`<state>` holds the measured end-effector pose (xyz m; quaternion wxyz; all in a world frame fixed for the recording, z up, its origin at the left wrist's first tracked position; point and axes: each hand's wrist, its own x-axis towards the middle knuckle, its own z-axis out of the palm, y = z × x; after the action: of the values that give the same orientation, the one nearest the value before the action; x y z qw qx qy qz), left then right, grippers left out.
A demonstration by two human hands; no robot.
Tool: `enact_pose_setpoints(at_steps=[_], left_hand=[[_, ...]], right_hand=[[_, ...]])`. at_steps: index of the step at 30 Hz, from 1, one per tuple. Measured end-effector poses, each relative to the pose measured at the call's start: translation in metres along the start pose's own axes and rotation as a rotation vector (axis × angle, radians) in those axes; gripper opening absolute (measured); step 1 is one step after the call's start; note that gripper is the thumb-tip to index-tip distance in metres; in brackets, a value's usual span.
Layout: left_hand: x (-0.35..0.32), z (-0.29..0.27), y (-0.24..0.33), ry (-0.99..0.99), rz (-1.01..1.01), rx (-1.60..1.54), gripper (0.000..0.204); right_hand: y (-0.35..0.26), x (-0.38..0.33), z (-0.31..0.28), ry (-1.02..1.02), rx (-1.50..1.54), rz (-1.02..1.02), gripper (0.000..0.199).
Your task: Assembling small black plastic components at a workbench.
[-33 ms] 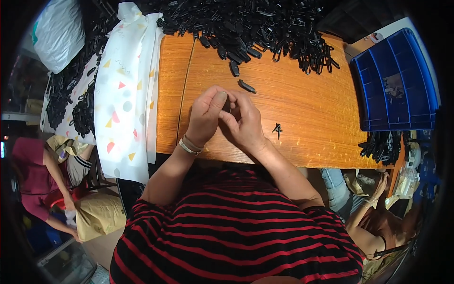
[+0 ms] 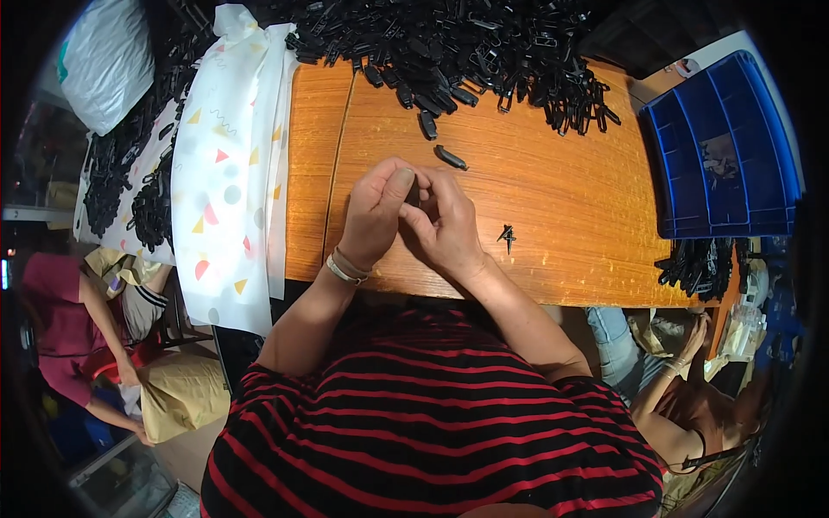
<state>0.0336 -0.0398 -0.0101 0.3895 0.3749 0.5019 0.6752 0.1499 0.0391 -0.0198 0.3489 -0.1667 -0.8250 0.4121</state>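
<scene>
Starting nearest the camera, a red-and-black striped shirt [image 2: 432,423] fills the lower frame, with both bare forearms reaching forward over the near edge of the orange-brown wooden desk [image 2: 553,224]. The left hand [image 2: 376,211], with a pale band at its wrist, and the right hand [image 2: 449,226] meet above the desk, knuckles touching. The fingers [image 2: 399,183] of both hands are curled closed around a small black plastic clip piece [image 2: 413,192]. Only a short dark portion of it shows between the left thumb and the right fingertips; its full shape cannot be determined. It is held clear of the desk surface, at the point where the two hands join.

To the right of the hands, a small black forked plastic part [image 2: 507,234] lies alone on the bare wood. Just beyond the hands rests a single black oblong plastic piece [image 2: 450,157]. Farther back, a large heap of black plastic clips [image 2: 466,52] covers the far edge of the desk. A white sheet with coloured triangles and dots [image 2: 233,164] hangs over the left end. A blue ribbed plastic crate [image 2: 725,147] stands at the far right.
</scene>
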Motion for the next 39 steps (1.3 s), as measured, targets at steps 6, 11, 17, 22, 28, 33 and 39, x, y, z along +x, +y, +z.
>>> enact_pose_setpoints(at_steps=[6,11,17,22,28,33,39], left_hand=[[0.009,0.001,-0.007,0.036,-0.196,-0.106,0.026],[0.048,-0.027,-0.016,0.016,-0.090,0.350,0.014],[0.098,-0.030,-0.008,-0.117,0.515,1.265,0.020],[0.107,-0.031,-0.011,-0.275,0.519,1.378,0.012],[0.108,-0.027,0.000,-0.261,0.287,1.410,0.008],[0.104,-0.030,0.002,-0.152,0.162,1.320,0.024],[0.091,-0.025,-0.004,-0.199,0.264,1.360,0.025]], right_hand=[[0.009,-0.001,-0.001,-0.064,0.089,0.173,0.039],[0.024,0.022,-0.036,-0.144,-0.185,0.051,0.029],[0.046,0.056,-0.043,-0.267,-0.605,0.059,0.028],[0.060,0.062,-0.051,-0.382,-0.489,0.140,0.029],[0.058,0.047,-0.063,-0.245,0.234,0.714,0.029],[0.056,0.044,-0.069,-0.146,-0.291,0.429,0.023],[0.064,0.045,-0.075,-0.148,-0.488,0.312,0.017]])
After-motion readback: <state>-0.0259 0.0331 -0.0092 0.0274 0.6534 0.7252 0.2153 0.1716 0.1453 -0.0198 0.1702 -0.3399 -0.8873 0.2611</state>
